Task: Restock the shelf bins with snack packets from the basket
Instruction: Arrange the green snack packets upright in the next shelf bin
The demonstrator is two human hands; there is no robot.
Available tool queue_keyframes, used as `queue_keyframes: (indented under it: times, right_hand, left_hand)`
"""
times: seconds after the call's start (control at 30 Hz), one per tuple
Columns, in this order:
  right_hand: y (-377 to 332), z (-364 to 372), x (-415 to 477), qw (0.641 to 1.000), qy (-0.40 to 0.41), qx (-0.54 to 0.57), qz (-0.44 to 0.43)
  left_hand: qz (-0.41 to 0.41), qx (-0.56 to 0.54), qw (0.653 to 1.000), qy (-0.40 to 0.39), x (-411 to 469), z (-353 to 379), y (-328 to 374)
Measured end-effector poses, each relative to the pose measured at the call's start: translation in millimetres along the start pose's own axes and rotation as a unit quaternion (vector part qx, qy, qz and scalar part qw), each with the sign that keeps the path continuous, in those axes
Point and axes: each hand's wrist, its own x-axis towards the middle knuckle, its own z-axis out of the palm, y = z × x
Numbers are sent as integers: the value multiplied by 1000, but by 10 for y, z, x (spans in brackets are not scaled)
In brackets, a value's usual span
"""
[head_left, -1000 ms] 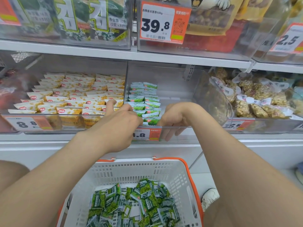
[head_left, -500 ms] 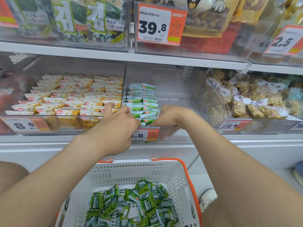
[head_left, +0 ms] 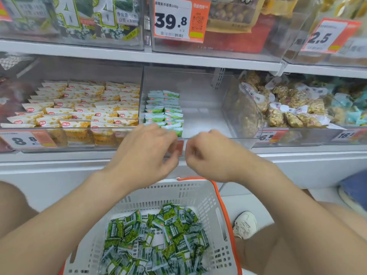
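Two short rows of green-and-white snack packets (head_left: 164, 110) stand at the left side of the clear middle shelf bin (head_left: 204, 124); the right part of that bin holds nothing. My left hand (head_left: 145, 153) and my right hand (head_left: 208, 155) hover close together just in front of the bin's front lip, both with curled fingers and no packet visible in them. Below them sits a white basket with an orange rim (head_left: 200, 193), holding a loose heap of dark green snack packets (head_left: 158, 237).
The left bin is full of yellow-and-white packets (head_left: 79, 108). The right bin holds bagged nut clusters (head_left: 288, 108). An upper shelf (head_left: 139, 56) with large bags and a 39.8 price tag (head_left: 178, 20) overhangs. A white shoe (head_left: 245, 224) stands right of the basket.
Both hands have pulled back out of the middle bin and dropped a little, from resting on the green packets to hovering in front of the bin's lip.
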Motion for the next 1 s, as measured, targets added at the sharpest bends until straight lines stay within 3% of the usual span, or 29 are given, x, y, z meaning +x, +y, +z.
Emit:
queue_keyframes:
  times: [0.1,0.27,0.37,0.47,0.77,1.0]
  right_hand:
    - [86,246,-261,985,-167,-36,1]
    - [280,927,-516,929,-358,-93,28]
    - [391,1194,-629,913,-393,-109,21]
    - [438,1350,-696,900,-414,-133,9]
    - [491,1528,-588,897,-420,-135,-36]
    - [480,1590,-538,890,-429,-144,-44]
  left_hand:
    - [-35,-25,983,-177,-247,299,221]
    - [26,-4,913,-408,-653,1108,459]
    - [35,-10,861,-508,-909,1648,535]
    - [-7,-41,810,-584,-1155,2156,603]
    - [-116,-164,765,-611,-1713,3084,847]
    - [-187,-222,793,-535,-1670,3203,943]
